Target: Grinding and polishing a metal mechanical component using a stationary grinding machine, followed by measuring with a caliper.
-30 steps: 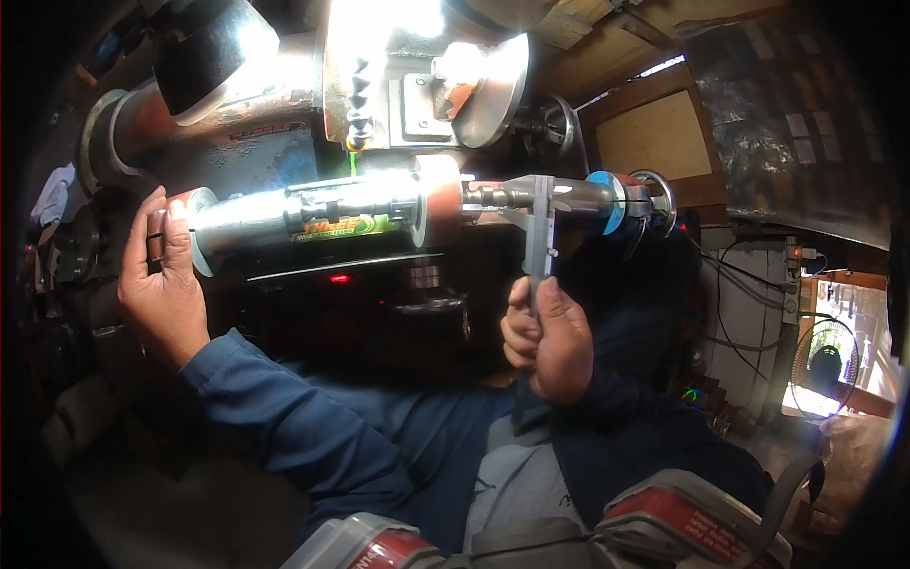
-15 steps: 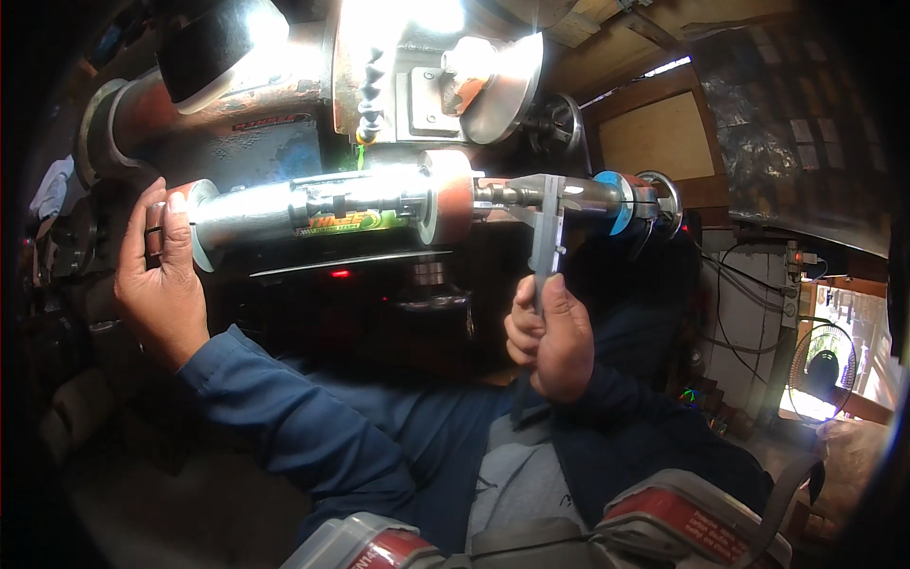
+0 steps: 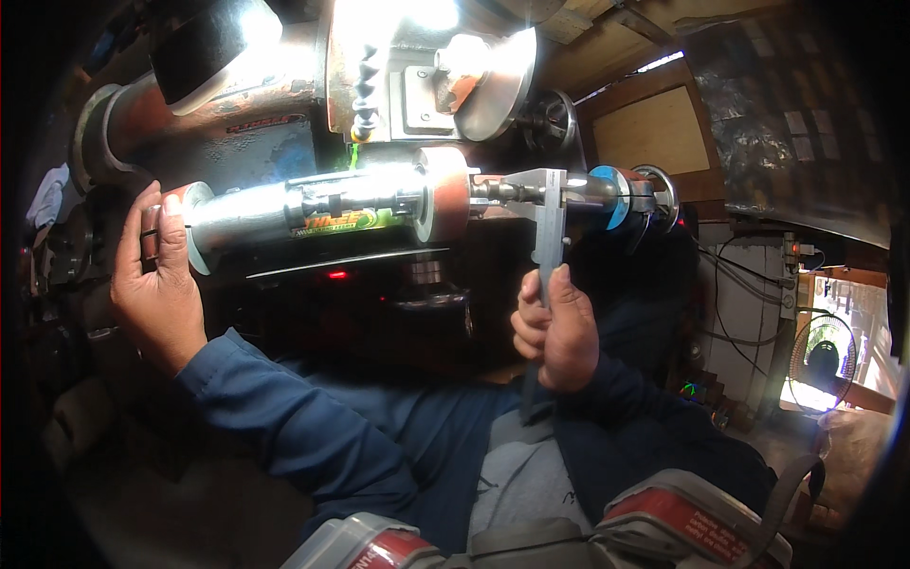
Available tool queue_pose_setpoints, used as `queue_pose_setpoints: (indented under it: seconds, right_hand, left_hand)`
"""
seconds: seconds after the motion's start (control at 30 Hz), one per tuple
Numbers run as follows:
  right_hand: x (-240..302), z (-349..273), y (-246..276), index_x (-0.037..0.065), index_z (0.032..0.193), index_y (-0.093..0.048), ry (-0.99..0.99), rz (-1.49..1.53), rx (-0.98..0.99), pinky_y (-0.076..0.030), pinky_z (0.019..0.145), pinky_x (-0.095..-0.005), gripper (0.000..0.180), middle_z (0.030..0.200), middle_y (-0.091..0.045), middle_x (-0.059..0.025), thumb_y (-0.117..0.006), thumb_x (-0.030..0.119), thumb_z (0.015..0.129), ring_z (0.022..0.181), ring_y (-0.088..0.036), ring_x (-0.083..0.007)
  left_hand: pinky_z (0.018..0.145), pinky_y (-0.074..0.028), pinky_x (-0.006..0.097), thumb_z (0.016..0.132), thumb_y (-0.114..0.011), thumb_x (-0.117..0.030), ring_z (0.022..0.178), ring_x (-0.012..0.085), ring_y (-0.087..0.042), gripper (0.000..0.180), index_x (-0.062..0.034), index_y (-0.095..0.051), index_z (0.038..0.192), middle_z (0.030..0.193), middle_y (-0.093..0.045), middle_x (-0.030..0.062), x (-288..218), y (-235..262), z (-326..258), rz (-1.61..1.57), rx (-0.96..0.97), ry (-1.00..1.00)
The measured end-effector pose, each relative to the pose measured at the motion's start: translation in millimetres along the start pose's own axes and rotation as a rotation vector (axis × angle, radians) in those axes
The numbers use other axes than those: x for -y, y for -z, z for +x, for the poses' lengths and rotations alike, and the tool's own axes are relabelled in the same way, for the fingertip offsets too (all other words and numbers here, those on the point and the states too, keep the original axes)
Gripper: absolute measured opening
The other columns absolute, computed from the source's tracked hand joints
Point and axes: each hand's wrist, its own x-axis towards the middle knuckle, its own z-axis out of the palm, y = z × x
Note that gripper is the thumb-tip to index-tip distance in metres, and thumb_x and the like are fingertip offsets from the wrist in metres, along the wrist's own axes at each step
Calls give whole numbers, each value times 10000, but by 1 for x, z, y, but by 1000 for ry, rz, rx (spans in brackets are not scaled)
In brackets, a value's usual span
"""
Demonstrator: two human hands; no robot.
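My right hand [image 3: 559, 327] is closed round the beam of a grey caliper [image 3: 550, 247], held upright. The caliper's jaws are at a stepped metal shaft [image 3: 512, 192]; glare and the small size hide whether they touch it. That shaft lies between a thick red-edged flange [image 3: 441, 196] and a blue-ringed holder [image 3: 611, 199] on the right. On the left, a bright silver cylinder [image 3: 256, 211] runs up to the flange. My left hand [image 3: 163, 275] grips the red-brown end collar [image 3: 194, 204] of this cylinder, thumb in front and fingers behind.
Above the shaft stands the machine body with a round metal guard [image 3: 502, 90] and a black hood [image 3: 209, 52] under strong light. A handwheel [image 3: 659, 194] sits at the right end. Farther right are hanging cables [image 3: 744, 270] and a fan [image 3: 823, 365].
The caliper and the shaft have barely moved; the whole view has shifted slightly left. My right hand has turned a little on the caliper. My left hand keeps its hold.
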Motion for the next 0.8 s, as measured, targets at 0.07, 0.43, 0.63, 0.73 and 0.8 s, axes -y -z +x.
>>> queue_pose_setpoints:
  seconds: [0.07, 0.43, 0.63, 0.73, 0.8]
  right_hand:
    - [1, 0, 0, 69, 915, -493, 10, -6, 33, -216, 404, -197, 419, 601, -307, 74, -363, 454, 1017, 454, -252, -20]
    - [11, 0, 4, 71, 929, -498, -33, -22, 58, -216, 408, -191, 426, 609, -306, 71, -348, 458, 1019, 462, -258, -20]
    - [19, -2, 4, 67, 940, -500, -82, -27, 42, -223, 408, -194, 431, 605, -301, 66, -346, 461, 1019, 463, -263, -23]
    - [20, -1, 5, 62, 950, -503, -90, -48, 26, -225, 409, -195, 436, 602, -299, 66, -348, 464, 1018, 462, -263, -25]
    - [19, -1, 5, 59, 955, -505, -89, -52, 0, -228, 411, -195, 436, 600, -298, 68, -348, 461, 1019, 461, -264, -25]
  left_hand:
    - [852, -528, 281, 899, -666, -162, 987, 160, -660, 227, -58, -689, 1099, 1058, -705, 73, 0, 0, 0, 2, 11, 11]
    - [842, -528, 268, 899, -670, -166, 969, 146, -660, 219, -56, -695, 1086, 1041, -709, 67, 0, -1, 0, 31, -11, -5]
    - [835, -529, 260, 902, -666, -156, 957, 142, -657, 216, -41, -693, 1084, 1032, -707, 54, 0, -1, 0, 28, -5, -11]
    - [844, -525, 259, 903, -664, -153, 962, 138, -651, 218, -38, -692, 1086, 1032, -706, 51, 0, -2, 1, 8, -2, 4]
    - [850, -523, 258, 904, -663, -151, 966, 135, -647, 219, -38, -691, 1089, 1034, -705, 50, 1, -2, 1, -4, 3, 25]
